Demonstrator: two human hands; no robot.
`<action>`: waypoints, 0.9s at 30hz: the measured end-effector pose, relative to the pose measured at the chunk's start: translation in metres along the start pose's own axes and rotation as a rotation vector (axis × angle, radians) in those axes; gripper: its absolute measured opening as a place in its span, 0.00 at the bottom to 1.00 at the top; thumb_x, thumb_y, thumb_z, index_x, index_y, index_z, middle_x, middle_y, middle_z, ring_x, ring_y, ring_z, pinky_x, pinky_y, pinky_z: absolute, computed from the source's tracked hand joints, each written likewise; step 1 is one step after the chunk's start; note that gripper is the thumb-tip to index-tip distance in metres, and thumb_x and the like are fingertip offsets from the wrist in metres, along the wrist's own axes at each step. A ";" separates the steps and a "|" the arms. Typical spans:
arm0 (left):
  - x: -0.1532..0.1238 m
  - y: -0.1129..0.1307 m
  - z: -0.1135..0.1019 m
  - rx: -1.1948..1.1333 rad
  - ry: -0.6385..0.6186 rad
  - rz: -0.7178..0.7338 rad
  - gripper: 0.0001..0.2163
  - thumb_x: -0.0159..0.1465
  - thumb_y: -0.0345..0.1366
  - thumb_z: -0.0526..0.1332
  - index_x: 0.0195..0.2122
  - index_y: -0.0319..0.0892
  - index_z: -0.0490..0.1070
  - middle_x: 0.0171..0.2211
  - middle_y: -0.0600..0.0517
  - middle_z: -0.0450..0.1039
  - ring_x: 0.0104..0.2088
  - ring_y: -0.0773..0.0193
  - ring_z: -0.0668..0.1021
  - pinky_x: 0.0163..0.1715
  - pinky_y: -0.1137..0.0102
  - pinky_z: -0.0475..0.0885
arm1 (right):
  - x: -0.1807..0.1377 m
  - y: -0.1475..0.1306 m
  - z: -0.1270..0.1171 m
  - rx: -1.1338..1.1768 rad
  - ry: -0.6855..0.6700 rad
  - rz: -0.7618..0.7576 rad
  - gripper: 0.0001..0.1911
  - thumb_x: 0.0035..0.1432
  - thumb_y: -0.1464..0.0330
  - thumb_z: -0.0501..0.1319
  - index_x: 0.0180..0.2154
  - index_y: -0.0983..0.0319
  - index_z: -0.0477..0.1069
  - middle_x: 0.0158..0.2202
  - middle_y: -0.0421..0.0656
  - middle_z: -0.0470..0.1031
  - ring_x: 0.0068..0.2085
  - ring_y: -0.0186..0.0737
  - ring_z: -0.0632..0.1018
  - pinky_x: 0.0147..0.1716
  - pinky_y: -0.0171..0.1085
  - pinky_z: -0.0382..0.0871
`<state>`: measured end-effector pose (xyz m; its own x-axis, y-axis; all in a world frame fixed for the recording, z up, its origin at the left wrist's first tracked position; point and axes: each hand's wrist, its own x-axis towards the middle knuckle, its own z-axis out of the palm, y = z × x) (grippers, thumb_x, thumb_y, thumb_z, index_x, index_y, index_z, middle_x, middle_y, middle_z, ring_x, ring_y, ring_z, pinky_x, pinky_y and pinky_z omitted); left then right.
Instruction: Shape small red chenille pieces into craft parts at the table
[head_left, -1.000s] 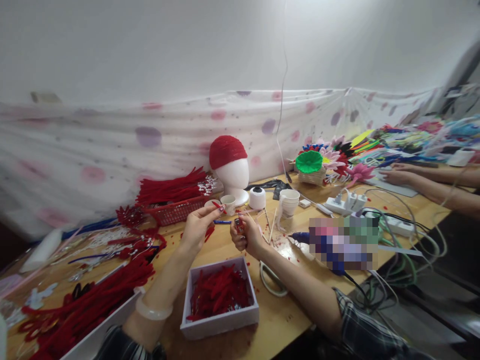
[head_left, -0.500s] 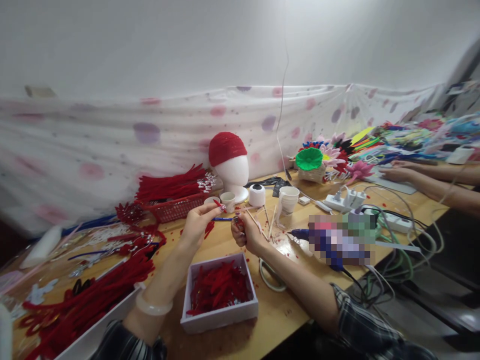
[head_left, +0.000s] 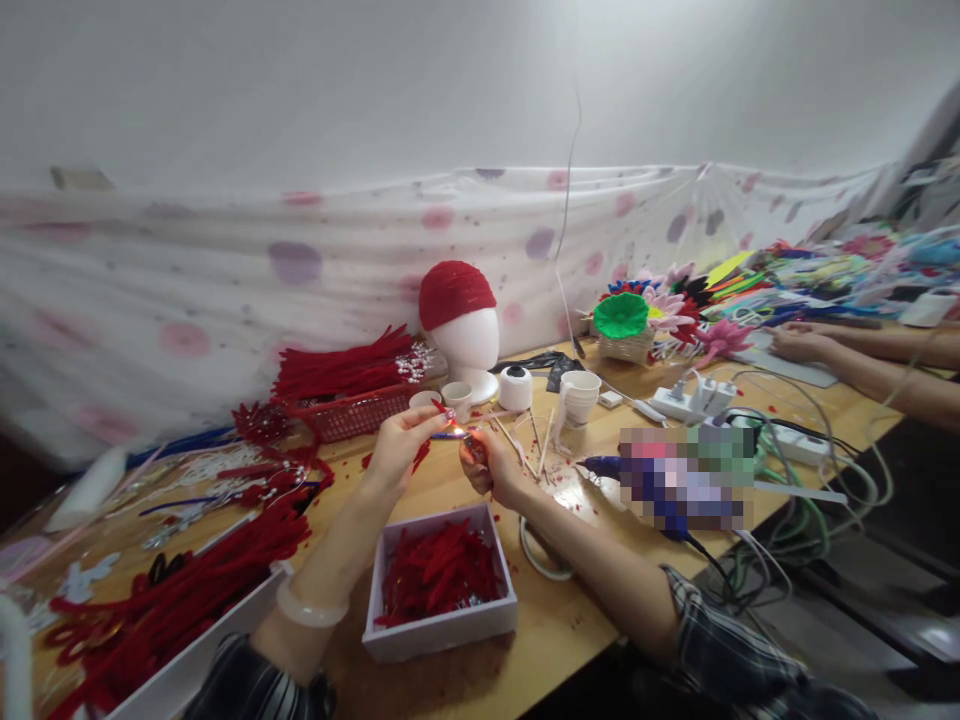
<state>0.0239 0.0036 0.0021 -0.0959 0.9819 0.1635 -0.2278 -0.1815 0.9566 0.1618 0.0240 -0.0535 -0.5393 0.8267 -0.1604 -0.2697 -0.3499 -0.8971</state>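
A small red fuzzy piece [head_left: 442, 409] is pinched between the thumb and fingers of my left hand [head_left: 397, 448], its tip pointing up. My right hand [head_left: 491, 465] is wrapped round a lighter [head_left: 471, 443], mostly hidden by the fingers. A flame [head_left: 459, 431] burns at its top, close beside my left fingertips and the red piece. Below both hands stands a white box [head_left: 480, 630] filled with red fuzzy pieces [head_left: 439, 570].
A red basket [head_left: 352, 415] of red stems and a foam head [head_left: 472, 345] with a red cap stand behind. Paper cup [head_left: 581, 395], thread spool [head_left: 515, 388], power strip [head_left: 675, 403] and cables lie rightward. A co-worker's hands [head_left: 799, 342] rest at far right.
A flame has appeared at the lighter in my right hand. Both hands stay in nearly the same place, and my left hand still pinches the red piece.
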 end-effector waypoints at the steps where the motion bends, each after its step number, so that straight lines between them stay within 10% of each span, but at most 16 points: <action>1: -0.001 0.000 0.001 0.002 0.000 0.001 0.13 0.38 0.37 0.74 0.25 0.37 0.80 0.26 0.47 0.81 0.30 0.62 0.78 0.38 0.68 0.71 | 0.000 0.000 0.000 0.004 0.004 -0.004 0.18 0.55 0.57 0.46 0.19 0.59 0.54 0.11 0.31 0.46 0.14 0.27 0.43 0.13 0.29 0.35; 11: 0.001 0.020 -0.010 0.071 0.017 -0.040 0.14 0.36 0.36 0.74 0.24 0.39 0.79 0.24 0.49 0.79 0.28 0.63 0.77 0.36 0.68 0.70 | 0.001 -0.011 -0.012 0.185 0.093 -0.096 0.25 0.54 0.48 0.50 0.18 0.60 0.53 0.12 0.30 0.45 0.13 0.25 0.44 0.12 0.28 0.35; 18: -0.009 0.041 -0.028 0.656 -0.644 -0.183 0.11 0.45 0.38 0.71 0.31 0.42 0.82 0.35 0.45 0.81 0.33 0.57 0.79 0.33 0.69 0.70 | 0.000 -0.014 -0.015 0.323 0.070 -0.109 0.27 0.55 0.46 0.49 0.19 0.60 0.56 0.13 0.31 0.48 0.14 0.26 0.46 0.12 0.28 0.38; 27: 0.027 -0.027 -0.055 1.155 -0.155 -0.016 0.02 0.43 0.30 0.65 0.16 0.43 0.76 0.22 0.45 0.79 0.29 0.55 0.78 0.31 0.68 0.65 | 0.002 -0.012 -0.016 0.368 0.042 -0.096 0.28 0.57 0.45 0.46 0.20 0.60 0.57 0.12 0.32 0.50 0.13 0.26 0.47 0.12 0.28 0.38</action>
<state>-0.0261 0.0323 -0.0323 0.0368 0.9942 0.1007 0.7979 -0.0899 0.5961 0.1764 0.0371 -0.0500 -0.4664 0.8781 -0.1063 -0.5897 -0.3983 -0.7026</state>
